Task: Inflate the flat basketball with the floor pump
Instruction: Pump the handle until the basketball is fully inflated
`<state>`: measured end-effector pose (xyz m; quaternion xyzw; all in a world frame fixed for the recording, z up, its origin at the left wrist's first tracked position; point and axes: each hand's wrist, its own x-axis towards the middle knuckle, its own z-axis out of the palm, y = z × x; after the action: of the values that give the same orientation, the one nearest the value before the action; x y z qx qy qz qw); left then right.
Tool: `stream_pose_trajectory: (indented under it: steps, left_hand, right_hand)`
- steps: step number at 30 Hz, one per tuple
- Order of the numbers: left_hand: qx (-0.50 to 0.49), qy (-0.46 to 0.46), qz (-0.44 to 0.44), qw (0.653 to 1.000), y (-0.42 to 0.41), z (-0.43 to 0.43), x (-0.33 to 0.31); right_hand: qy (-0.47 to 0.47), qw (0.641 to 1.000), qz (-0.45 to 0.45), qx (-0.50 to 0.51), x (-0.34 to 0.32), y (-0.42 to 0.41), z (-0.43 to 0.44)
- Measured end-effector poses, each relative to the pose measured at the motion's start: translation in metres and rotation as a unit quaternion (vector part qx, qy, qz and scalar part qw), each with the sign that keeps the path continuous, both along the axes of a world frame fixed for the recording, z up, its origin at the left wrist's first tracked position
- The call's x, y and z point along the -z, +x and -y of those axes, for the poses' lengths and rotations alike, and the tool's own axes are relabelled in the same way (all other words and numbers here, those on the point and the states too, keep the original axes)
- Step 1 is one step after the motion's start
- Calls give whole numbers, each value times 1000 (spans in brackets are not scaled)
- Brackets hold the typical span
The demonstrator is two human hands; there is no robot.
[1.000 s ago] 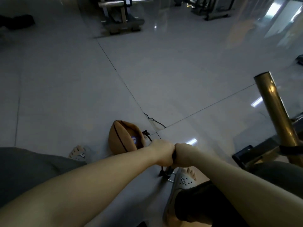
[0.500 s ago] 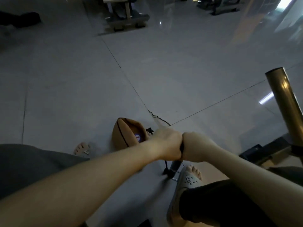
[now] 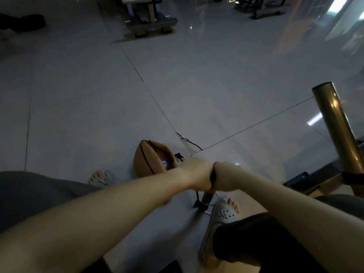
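Observation:
A flat, caved-in orange basketball [image 3: 151,160] lies on the tiled floor just beyond my hands. The floor pump [image 3: 206,200] stands upright in front of me, its barrel and foot showing below my fists. My left hand [image 3: 197,174] and my right hand [image 3: 224,177] grip the pump handle side by side, which they hide almost fully. A thin black hose [image 3: 178,156] runs from the pump toward the ball. My right foot in a pale clog [image 3: 222,215] rests on the pump's base.
A brass-coloured metal post [image 3: 334,127] rises at the right on a dark frame. My left foot [image 3: 97,177] is on the floor left of the ball. Gym equipment [image 3: 147,18] stands far back. A cracked tile joint [image 3: 187,140] runs past the ball.
Both hands have risen with the pump handle, showing more of the barrel beneath them. The ball looks the same shape.

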<state>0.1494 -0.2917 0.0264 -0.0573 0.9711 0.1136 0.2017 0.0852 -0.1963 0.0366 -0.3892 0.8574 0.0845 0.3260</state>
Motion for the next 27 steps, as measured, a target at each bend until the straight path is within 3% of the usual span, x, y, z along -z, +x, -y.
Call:
stream_pose_trajectory:
  steps: [4, 7, 11, 18, 23, 27]
  left_hand:
    - [-13, 6, -58, 998, -23, 17, -104]
    - [13, 2, -43, 999, -33, 23, -143]
    - [-33, -33, -27, 999, -24, 15, -84]
    - [-13, 32, -28, 999, 1, 10, 39]
    - [-48, 41, -20, 998, 10, 21, 51]
    - [-14, 2, 23, 1000, 17, 22, 39]
  right_hand:
    - [-95, 995, 25, 11, -99, -34, 7]
    - [-116, 991, 44, 53, -129, -38, 13]
    - [-111, 993, -25, 18, -67, -22, 10]
    - [-9, 997, -71, -32, 39, 0, 3]
    - [-7, 993, -102, -61, 51, 5, 20]
    - [46, 996, -69, -19, 42, 21, 30]
